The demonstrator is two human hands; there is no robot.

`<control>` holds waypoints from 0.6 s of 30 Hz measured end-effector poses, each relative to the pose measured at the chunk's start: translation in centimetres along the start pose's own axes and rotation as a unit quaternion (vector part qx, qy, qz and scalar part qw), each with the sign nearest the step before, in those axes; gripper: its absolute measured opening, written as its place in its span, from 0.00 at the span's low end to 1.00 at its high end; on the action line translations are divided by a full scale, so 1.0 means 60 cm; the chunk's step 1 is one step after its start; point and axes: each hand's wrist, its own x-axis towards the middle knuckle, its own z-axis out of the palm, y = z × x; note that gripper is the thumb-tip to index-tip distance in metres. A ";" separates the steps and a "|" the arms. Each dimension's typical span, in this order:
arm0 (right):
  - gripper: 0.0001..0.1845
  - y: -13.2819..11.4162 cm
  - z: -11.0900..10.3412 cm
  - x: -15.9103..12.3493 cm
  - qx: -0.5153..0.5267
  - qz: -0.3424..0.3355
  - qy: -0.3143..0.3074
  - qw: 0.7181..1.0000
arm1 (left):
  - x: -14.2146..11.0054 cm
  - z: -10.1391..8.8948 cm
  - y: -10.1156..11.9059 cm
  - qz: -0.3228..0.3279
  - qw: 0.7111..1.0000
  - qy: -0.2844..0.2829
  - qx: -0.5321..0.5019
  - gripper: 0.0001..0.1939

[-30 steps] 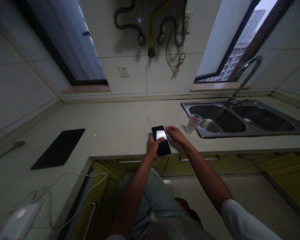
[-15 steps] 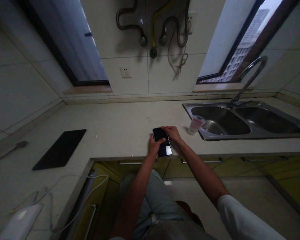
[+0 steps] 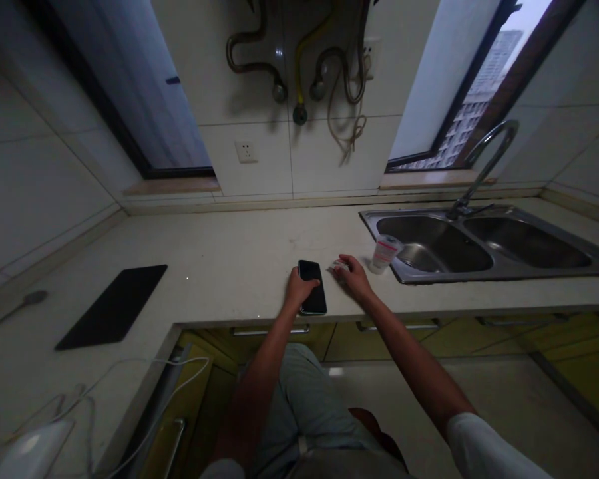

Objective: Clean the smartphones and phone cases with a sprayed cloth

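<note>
From where I stand, a white box-shaped device (image 3: 34, 452) sits at the far left, a white cable (image 3: 130, 361) looping from beside it past the counter's inner edge. Behind it, a dark cord with a rounded end (image 3: 34, 297) lies near the wall. Next comes a thin black board (image 3: 114, 309), flat, well in from the edge, with a wide bare stretch of countertop (image 3: 234, 259) to its right.

There the left hand (image 3: 298, 291) grips a smartphone (image 3: 312, 303), thumb over the dark screen; its other fingers are hidden underneath. The phone's lower end comes right to the front edge, and I can't tell whether it touches the stone. Open counter runs behind it to the wall.

A narrow gap separates it from the right hand (image 3: 357, 279), whose thumb and fingertips are pinched on a small whitish wad (image 3: 339, 266), perhaps tissue. Just right of that hand a clear plastic cup (image 3: 386, 251) with red markings stands close against the double-bowl steel sink (image 3: 406, 271), leaving the hand little sideways room. The curved faucet (image 3: 486, 156) rises behind the bowls.
</note>
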 end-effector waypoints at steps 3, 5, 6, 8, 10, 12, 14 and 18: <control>0.27 0.012 0.002 0.000 -0.064 -0.037 -0.010 0.997 | 0.007 -0.011 0.005 0.015 0.998 0.003 0.066 0.25; 0.28 0.015 0.002 0.002 -0.078 -0.039 -0.009 0.996 | 0.008 -0.014 0.011 0.031 0.994 -0.002 0.104 0.24; 0.29 0.016 0.002 0.003 -0.081 -0.039 -0.006 0.996 | 0.008 -0.015 0.015 0.041 0.992 -0.002 0.121 0.24; 0.29 0.016 0.001 0.004 -0.085 -0.042 -0.002 0.995 | 0.006 -0.013 0.021 0.061 0.985 0.006 0.159 0.25; 0.29 0.016 0.000 0.004 -0.090 -0.052 -0.008 0.995 | 0.004 -0.010 0.027 0.072 0.975 0.015 0.209 0.28; 0.29 0.016 0.000 0.003 -0.088 -0.066 -0.021 0.994 | 0.001 -0.006 0.030 0.085 0.960 0.020 0.267 0.30; 0.29 0.018 0.000 0.001 -0.085 -0.077 -0.030 0.993 | -0.004 0.000 0.029 0.097 0.943 0.028 0.317 0.31; 0.30 0.022 0.002 0.000 -0.084 -0.086 -0.036 0.992 | -0.012 0.010 0.020 0.113 0.917 0.055 0.378 0.32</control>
